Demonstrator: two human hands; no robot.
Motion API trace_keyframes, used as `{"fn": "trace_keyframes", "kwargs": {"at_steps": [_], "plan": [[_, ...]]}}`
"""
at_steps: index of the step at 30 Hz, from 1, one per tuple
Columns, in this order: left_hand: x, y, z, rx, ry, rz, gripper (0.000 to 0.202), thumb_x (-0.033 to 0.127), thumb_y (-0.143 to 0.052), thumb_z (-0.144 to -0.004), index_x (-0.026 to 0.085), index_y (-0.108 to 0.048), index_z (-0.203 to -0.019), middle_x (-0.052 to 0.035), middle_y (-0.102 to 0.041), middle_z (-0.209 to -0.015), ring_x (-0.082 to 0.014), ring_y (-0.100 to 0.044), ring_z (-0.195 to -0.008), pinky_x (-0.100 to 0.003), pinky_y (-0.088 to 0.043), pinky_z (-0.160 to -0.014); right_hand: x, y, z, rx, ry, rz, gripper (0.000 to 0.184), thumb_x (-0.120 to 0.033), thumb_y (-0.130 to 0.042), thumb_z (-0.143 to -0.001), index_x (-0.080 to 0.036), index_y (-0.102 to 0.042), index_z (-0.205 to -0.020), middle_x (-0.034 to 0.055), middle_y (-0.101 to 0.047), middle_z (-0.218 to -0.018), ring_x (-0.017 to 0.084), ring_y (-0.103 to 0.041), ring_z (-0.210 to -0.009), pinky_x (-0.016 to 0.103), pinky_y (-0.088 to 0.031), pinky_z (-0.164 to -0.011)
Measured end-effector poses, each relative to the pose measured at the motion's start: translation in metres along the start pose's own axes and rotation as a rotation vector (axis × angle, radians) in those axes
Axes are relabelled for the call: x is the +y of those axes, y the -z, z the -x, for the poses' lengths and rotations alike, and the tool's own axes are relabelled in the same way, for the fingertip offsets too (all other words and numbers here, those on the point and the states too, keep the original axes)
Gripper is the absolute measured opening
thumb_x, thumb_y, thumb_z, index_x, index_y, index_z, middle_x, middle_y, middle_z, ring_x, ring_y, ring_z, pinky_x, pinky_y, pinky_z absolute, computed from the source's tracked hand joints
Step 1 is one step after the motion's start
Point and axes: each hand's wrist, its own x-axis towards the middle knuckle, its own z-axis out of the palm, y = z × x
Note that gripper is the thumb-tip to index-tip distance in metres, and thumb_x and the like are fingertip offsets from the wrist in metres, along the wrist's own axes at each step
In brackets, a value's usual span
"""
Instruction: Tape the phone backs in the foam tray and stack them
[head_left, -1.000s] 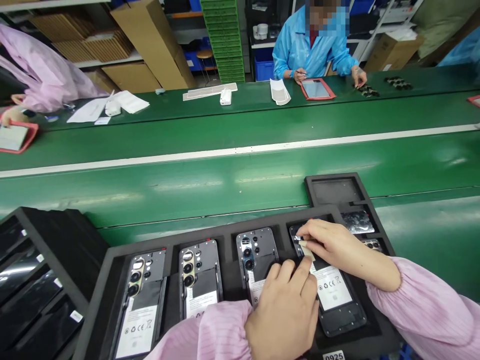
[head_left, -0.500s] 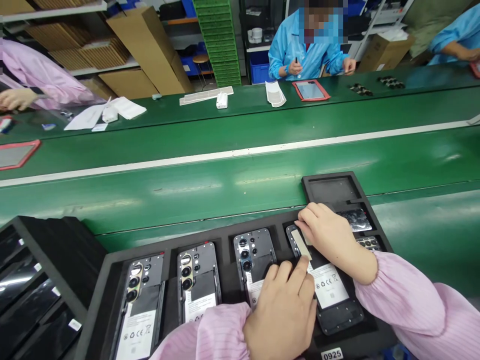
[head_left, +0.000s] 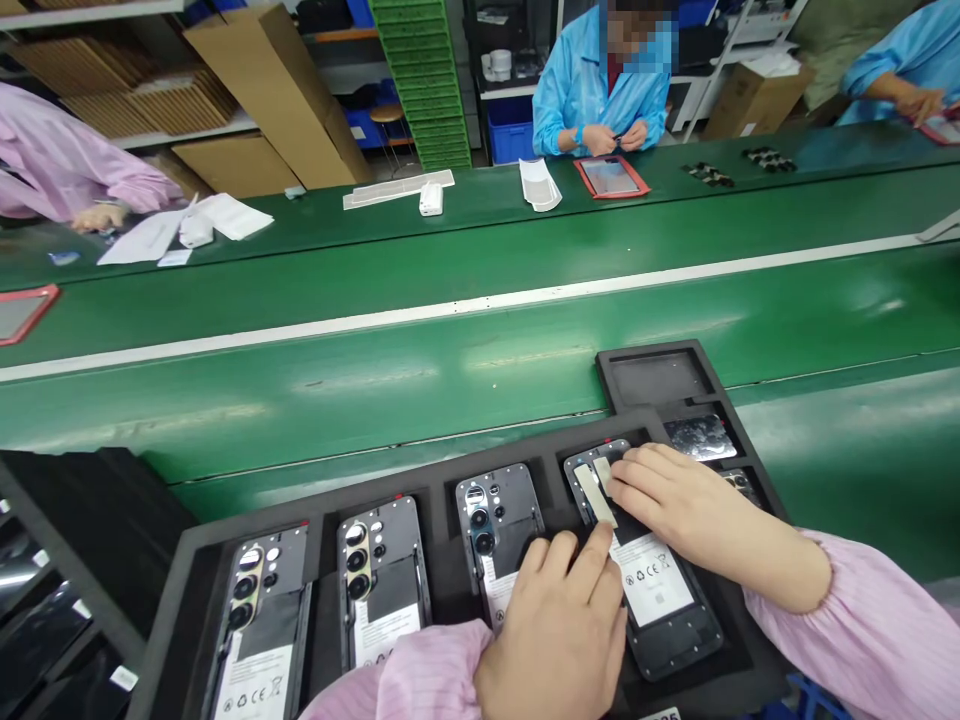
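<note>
**Two hands press a pale strip onto an open-backed phone in a foam tray**

A black foam tray (head_left: 442, 560) sits at the near edge of a green conveyor belt (head_left: 480, 370). Its cut pockets hold four phones side by side, likely so that none can slide.

The rightmost phone (head_left: 652, 590) lies back-up in its pocket, with a pale strip (head_left: 594, 493) lengthwise on its upper half. The left hand (head_left: 559, 630) rests palm-down with its fingers loosely together, the index fingertip pinning the strip's lower end. The right hand (head_left: 667, 495) lies flat with its fingers pressed together beside the strip's top, apparently steadying the phone. Neither hand grips anything.

Across the belt, a person in a blue coat (head_left: 600, 85) works.
</note>
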Motion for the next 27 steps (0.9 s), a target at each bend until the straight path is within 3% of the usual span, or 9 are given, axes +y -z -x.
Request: {"fn": "trace_keyframes", "kwargs": {"at_steps": [5, 11, 15, 18, 22, 27], "plan": [[-0.001, 0.0, -0.001, 0.04, -0.013, -0.004, 0.013, 0.029, -0.056, -0.078, 0.018, -0.062, -0.084, 0.0032, -0.064, -0.112, -0.0164, -0.051, -0.081, -0.031, -0.042, -0.074, -0.001, -0.006, -0.003, 0.029, 0.019, 0.153, 0.034, -0.002, -0.03, -0.089, -0.01, -0.061, -0.076, 0.0095, -0.06, -0.077, 0.021, -0.052, -0.07, 0.036, -0.041, -0.068], [-0.002, -0.004, 0.002, 0.035, -0.019, -0.011, 0.016, 0.03, -0.052, -0.081, 0.02, -0.063, -0.088, 0.0037, -0.063, -0.116, -0.0173, -0.051, -0.084, -0.032, -0.04, -0.076, 0.029, -0.008, -0.01, 0.295, -0.302, 0.199, 0.022, -0.007, -0.043, -0.085, -0.016, -0.05, -0.066, 0.0025, -0.058, -0.064, 0.017, -0.051, -0.061, 0.031, -0.037, -0.061], [-0.004, -0.008, 0.003, 0.078, -0.035, 0.007, 0.016, 0.029, -0.05, -0.082, 0.02, -0.062, -0.087, 0.0036, -0.064, -0.112, -0.0173, -0.05, -0.085, -0.032, -0.038, -0.076, 0.045, -0.004, -0.003, 0.313, -0.417, 0.075, 0.02, -0.009, -0.044, -0.086, -0.018, -0.047, -0.068, 0.0006, -0.06, -0.065, 0.015, -0.053, -0.059, 0.028, -0.038, -0.059], [-0.008, -0.014, 0.004, 0.139, -0.055, 0.03, 0.014, 0.031, -0.052, -0.081, 0.021, -0.061, -0.084, 0.0042, -0.065, -0.11, -0.0168, -0.049, -0.082, -0.031, -0.037, -0.073, 0.044, -0.003, 0.005, 0.331, -0.475, -0.037, 0.02, -0.013, -0.043, -0.09, -0.019, -0.048, -0.072, 0.0002, -0.06, -0.067, 0.014, -0.056, -0.061, 0.026, -0.041, -0.059], [-0.013, -0.023, 0.007, 0.147, -0.085, 0.035, 0.014, 0.032, -0.054, -0.08, 0.021, -0.061, -0.085, 0.0037, -0.064, -0.112, -0.0172, -0.05, -0.084, -0.03, -0.037, -0.073, 0.034, -0.003, 0.01, 0.408, -0.486, 0.011, 0.015, -0.012, -0.047, -0.089, -0.018, -0.048, -0.075, 0.0017, -0.06, -0.069, 0.015, -0.056, -0.063, 0.027, -0.042, -0.06], [-0.014, -0.027, 0.011, 0.163, -0.093, 0.04, 0.014, 0.031, -0.051, -0.081, 0.021, -0.061, -0.084, 0.0018, -0.066, -0.11, -0.0185, -0.051, -0.083, -0.03, -0.037, -0.072, 0.019, -0.003, 0.01, 0.398, -0.463, 0.047, 0.017, -0.007, -0.052, -0.086, -0.018, -0.047, -0.074, 0.0024, -0.059, -0.068, 0.015, -0.054, -0.062, 0.029, -0.041, -0.062]]}}
